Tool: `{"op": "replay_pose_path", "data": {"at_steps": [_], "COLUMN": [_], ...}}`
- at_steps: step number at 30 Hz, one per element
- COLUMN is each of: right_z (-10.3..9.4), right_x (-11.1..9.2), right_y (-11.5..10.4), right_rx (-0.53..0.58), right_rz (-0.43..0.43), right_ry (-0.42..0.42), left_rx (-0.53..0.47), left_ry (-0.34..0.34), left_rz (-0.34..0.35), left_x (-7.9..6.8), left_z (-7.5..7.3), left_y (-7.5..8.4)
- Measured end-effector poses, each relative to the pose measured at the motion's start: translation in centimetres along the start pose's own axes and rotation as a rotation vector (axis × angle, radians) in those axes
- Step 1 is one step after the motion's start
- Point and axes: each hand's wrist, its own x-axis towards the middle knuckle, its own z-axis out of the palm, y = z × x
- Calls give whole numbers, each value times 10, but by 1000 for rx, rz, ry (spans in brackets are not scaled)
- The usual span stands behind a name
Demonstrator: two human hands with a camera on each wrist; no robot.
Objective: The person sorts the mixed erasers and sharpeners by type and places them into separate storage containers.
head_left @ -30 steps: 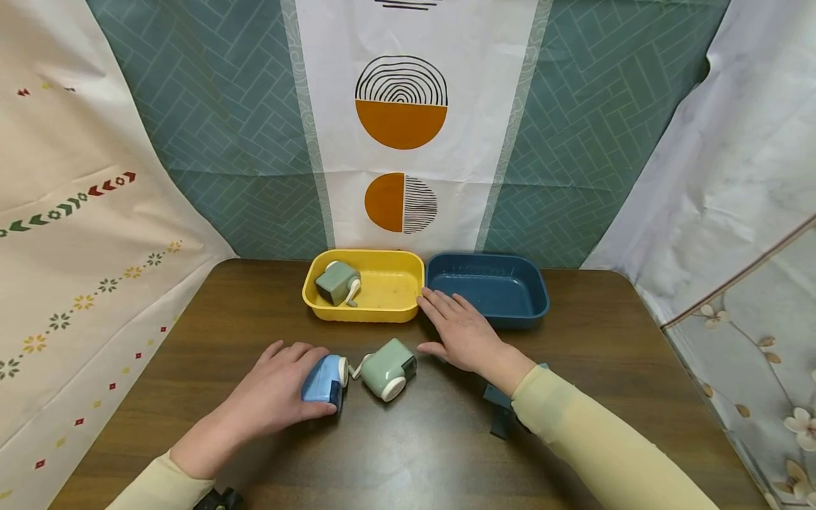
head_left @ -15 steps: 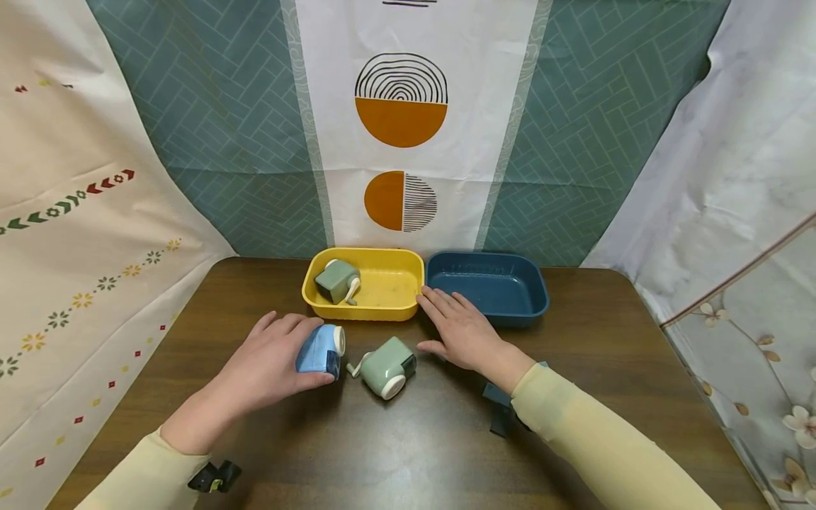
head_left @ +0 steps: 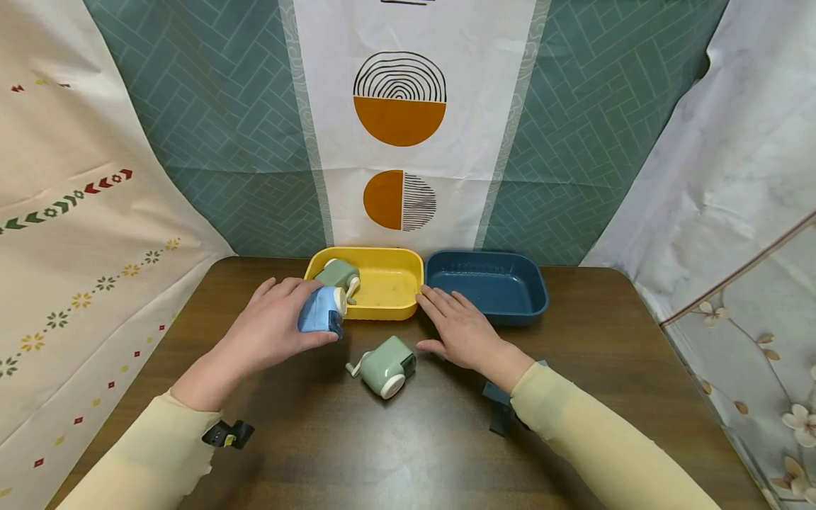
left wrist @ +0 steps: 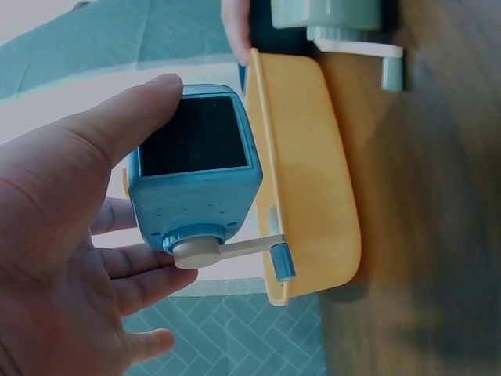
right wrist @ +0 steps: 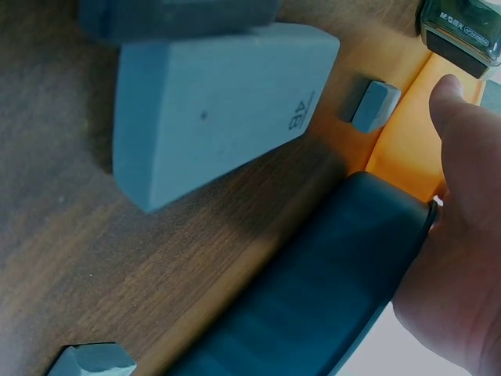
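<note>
My left hand grips a light blue hand-crank pencil sharpener, thumb on one side and fingers on the other, above the table by the yellow bin's near left corner. Its dark window and crank face the camera in the left wrist view. A green crank sharpener lies on the table in front of the bins. Another green sharpener sits in the left end of the yellow bin, partly hidden by the blue one. My right hand holds nothing, its fingers straight, fingertips where the two bins meet.
The dark blue bin stands right of the yellow one. Beneath my right forearm lie blue-grey erasers, the large one marked 4B; smaller pieces are a block near the bins and another block. Patterned cloth hangs behind the table.
My left hand has carried the blue sharpener up and away from beside the green one, forward to the yellow bin's near edge. My right hand has stayed in place.
</note>
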Motion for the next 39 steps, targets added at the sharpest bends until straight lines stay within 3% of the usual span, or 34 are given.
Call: {"op": "replay_pose_path", "data": {"at_steps": [10, 24, 39], "right_z": [-3, -3, -3], "right_x": [-1, -1, -1], "right_y": [-2, -2, -3], "right_rx": [7, 5, 10], "right_rz": [5, 1, 9], "right_ry": [-6, 7, 8], "left_rx": [-14, -72, -21], "left_ry": [4, -7, -50], "left_rz": [-16, -48, -28], "left_x": [35, 84, 102], "left_z": [0, 20, 35], "left_y": [-6, -15, -5]}}
